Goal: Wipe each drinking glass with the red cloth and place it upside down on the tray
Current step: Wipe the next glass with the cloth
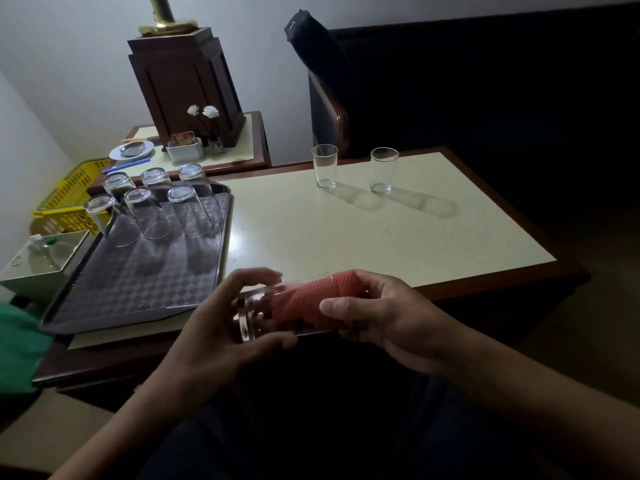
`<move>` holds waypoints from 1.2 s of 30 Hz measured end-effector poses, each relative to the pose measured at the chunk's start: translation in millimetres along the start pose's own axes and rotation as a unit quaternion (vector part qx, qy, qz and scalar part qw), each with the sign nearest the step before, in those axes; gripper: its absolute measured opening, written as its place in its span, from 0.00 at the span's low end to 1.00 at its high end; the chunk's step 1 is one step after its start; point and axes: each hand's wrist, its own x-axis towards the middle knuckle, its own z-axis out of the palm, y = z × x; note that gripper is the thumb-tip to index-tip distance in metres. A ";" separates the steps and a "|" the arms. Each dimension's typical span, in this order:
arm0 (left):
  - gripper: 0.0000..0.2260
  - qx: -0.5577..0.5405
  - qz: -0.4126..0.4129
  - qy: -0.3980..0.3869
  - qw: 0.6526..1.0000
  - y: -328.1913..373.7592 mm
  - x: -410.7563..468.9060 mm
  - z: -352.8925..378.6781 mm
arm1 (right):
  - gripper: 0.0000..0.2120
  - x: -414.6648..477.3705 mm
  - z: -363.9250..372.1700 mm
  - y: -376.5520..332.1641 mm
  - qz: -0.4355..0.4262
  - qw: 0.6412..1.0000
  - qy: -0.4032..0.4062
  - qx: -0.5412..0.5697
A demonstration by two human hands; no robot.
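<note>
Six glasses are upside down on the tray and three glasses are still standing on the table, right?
Not three: the head view shows just two clear upright drinking glasses on the cream table. Six upside-down glasses on the dark checkered tray is correct.

A cream-topped table (346, 244) fills the middle. Behind its left end, a side table (246, 142) carries a dark wooden lamp base (187, 84), white flowers (204, 111), a saucer (131, 151) and a packet holder (184, 152). A yellow basket (69, 199) sits at left.
</note>
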 end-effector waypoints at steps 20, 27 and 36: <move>0.25 -0.232 -0.187 0.018 0.955 -7.6 6.6 -1.6 | 0.12 9.5 -23.2 -10.2 -0.089 0.984 0.147 -0.042; 0.27 -0.300 -0.306 -0.038 0.903 -15.8 6.9 -5.9 | 0.08 -9.4 0.8 -5.8 -0.145 0.937 -0.088 -0.307; 0.36 -0.264 -0.310 -0.165 0.898 -4.8 3.4 -11.7 | 0.21 3.6 -11.5 8.9 -0.489 0.711 -0.020 -0.505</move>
